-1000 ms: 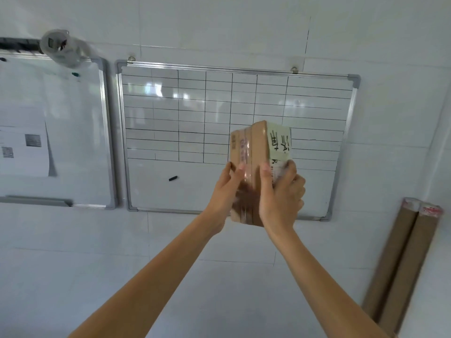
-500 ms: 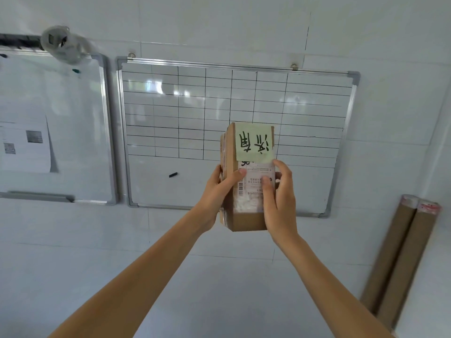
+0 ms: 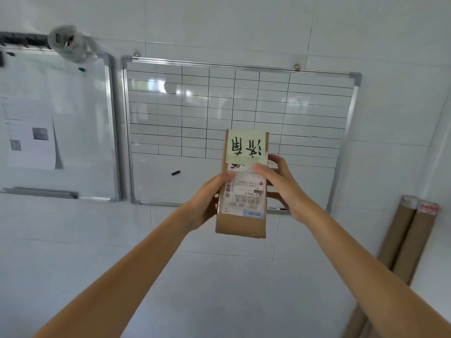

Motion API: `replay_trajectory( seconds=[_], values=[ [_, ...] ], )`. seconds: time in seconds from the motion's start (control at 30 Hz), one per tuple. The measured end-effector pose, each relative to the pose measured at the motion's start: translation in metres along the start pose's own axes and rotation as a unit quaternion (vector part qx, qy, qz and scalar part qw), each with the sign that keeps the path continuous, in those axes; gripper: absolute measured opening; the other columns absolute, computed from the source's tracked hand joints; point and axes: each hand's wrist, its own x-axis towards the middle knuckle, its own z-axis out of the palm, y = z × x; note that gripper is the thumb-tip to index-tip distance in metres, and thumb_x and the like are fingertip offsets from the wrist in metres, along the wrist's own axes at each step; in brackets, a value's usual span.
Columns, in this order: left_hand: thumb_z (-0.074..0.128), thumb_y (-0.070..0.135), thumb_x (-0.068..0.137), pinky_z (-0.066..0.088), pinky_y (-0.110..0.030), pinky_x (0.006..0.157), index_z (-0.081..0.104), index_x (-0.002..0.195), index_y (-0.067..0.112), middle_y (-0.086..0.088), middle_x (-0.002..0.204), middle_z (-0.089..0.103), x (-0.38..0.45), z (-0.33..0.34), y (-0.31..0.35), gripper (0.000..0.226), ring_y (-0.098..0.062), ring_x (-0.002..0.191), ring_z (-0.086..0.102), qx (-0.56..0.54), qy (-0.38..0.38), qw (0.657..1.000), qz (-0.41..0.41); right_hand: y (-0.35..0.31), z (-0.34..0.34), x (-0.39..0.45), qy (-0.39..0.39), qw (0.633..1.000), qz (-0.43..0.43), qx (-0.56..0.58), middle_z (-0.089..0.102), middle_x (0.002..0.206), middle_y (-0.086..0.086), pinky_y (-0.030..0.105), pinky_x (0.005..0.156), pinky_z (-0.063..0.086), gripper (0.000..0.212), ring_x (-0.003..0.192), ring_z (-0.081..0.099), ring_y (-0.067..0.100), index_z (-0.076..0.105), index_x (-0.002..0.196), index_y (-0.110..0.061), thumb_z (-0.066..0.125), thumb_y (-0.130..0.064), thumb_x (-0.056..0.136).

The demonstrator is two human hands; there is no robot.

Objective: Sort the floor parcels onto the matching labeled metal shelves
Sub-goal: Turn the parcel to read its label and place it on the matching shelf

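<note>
Okay, I see both hands holding the cardboard parcel (image 3: 240,223) up before the gridded whiteboard (image 3: 244,106): left hand (image 3: 207,203) grips its left edge, right hand (image 3: 283,186) grips the right, thumb on the shipping label (image 3: 244,196). Green note (image 3: 246,147) faces me.

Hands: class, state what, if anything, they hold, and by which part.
Both hold one parcel upright by its long side edges: the left hand on its left edge, the right hand on its right edge, thumb across the shipping label.
</note>
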Motion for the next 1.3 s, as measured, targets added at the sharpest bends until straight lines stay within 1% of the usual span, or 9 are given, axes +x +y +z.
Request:
replay_trajectory(
  seconds=[0.13,0.4,0.53,0.63,0.8,0.97,1.1,1.17,1.3],
  values=[
    [0.061,0.05,0.08,0.051,-0.051,0.101,0.06,0.123,0.02,-0.013,0.125,0.069,-0.006,-0.005,0.003,0.053,-0.034,0.114,0.066,0.025,-0.045,0.998,-0.024,-0.009,-0.01,0.007,-0.033,0.997,0.047,0.058,0.073,0.117,0.004,0.058,0.105,0.053,0.074,0.115,0.068,0.033,0.043,0.141,-0.038,0.075,-0.054,0.076],
    [0.06,0.054,0.083,0.059,-0.039,0.087,0.062,0.118,0.026,0.0,0.109,0.076,-0.014,-0.006,-0.004,0.045,-0.023,0.099,0.073,0.032,-0.04,0.998,-0.031,-0.003,-0.003,0.007,0.005,0.995,0.051,0.088,0.073,0.104,0.008,0.053,0.086,0.061,0.041,0.094,0.07,0.031,0.056,0.128,-0.024,0.072,-0.036,0.092],
    [0.069,0.063,0.074,0.042,-0.051,0.11,0.059,0.124,0.031,0.002,0.125,0.069,-0.016,-0.018,-0.019,0.06,-0.023,0.12,0.062,0.043,-0.022,0.998,-0.044,0.002,-0.004,0.003,0.084,0.984,0.058,0.149,0.067,0.097,0.006,0.046,0.07,0.062,0.048,0.087,0.067,0.027,0.05,0.133,-0.018,0.072,-0.034,0.093],
    [0.07,0.066,0.07,0.032,-0.057,0.114,0.054,0.128,0.036,0.003,0.139,0.056,-0.02,-0.022,-0.033,0.068,-0.025,0.133,0.047,-0.033,0.036,0.997,-0.06,0.006,0.002,0.003,0.146,0.964,0.076,0.207,0.063,0.094,0.005,0.059,0.089,0.059,0.059,0.086,0.064,0.024,0.045,0.139,-0.015,0.074,-0.034,0.091],
    [0.064,0.05,0.086,0.053,-0.048,0.098,0.063,0.117,0.031,-0.01,0.123,0.067,-0.021,-0.015,-0.036,0.037,-0.029,0.111,0.064,-0.149,0.089,0.982,-0.069,0.013,0.02,0.002,0.184,0.947,0.092,0.246,0.061,0.097,0.005,0.056,0.094,0.057,0.063,0.089,0.062,0.023,0.037,0.139,-0.015,0.073,-0.034,0.091],
    [0.067,0.052,0.083,0.056,-0.047,0.092,0.064,0.115,0.026,-0.012,0.117,0.068,-0.017,-0.034,-0.029,0.041,-0.028,0.102,0.066,-0.105,0.131,0.981,-0.093,0.025,0.01,0.003,0.119,0.961,0.146,0.203,0.062,0.115,0.01,0.05,0.094,0.054,0.078,0.108,0.063,0.028,0.041,0.139,-0.014,0.081,-0.047,0.081],
    [0.072,0.051,0.078,0.05,-0.052,0.102,0.066,0.115,0.026,-0.012,0.122,0.068,-0.014,-0.071,-0.022,0.045,-0.03,0.113,0.064,-0.072,0.124,0.981,-0.129,0.024,-0.014,0.001,-0.018,0.975,0.214,0.059,0.066,0.115,0.003,0.065,0.12,0.021,0.04,0.122,0.059,0.029,0.067,0.11,-0.028,0.077,-0.051,0.079],
    [0.077,0.05,0.074,0.049,-0.051,0.102,0.069,0.11,0.027,-0.009,0.122,0.07,-0.013,-0.084,-0.018,0.044,-0.028,0.11,0.065,-0.058,0.108,0.983,-0.139,0.026,-0.022,-0.001,-0.084,0.972,0.218,0.022,0.071,0.115,-0.001,0.067,0.12,0.013,0.055,0.115,0.064,0.025,0.068,0.117,-0.029,0.081,-0.05,0.068],
    [0.078,0.047,0.069,0.045,-0.049,0.105,0.07,0.104,0.028,-0.001,0.102,0.076,-0.009,-0.089,-0.007,0.041,-0.022,0.098,0.065,-0.014,0.081,0.985,-0.154,0.038,-0.021,0.0,-0.091,0.976,0.189,0.062,0.073,0.131,0.006,0.054,0.107,0.042,0.073,0.105,0.068,0.022,0.05,0.14,-0.028,0.082,-0.044,0.076]
  ],
)
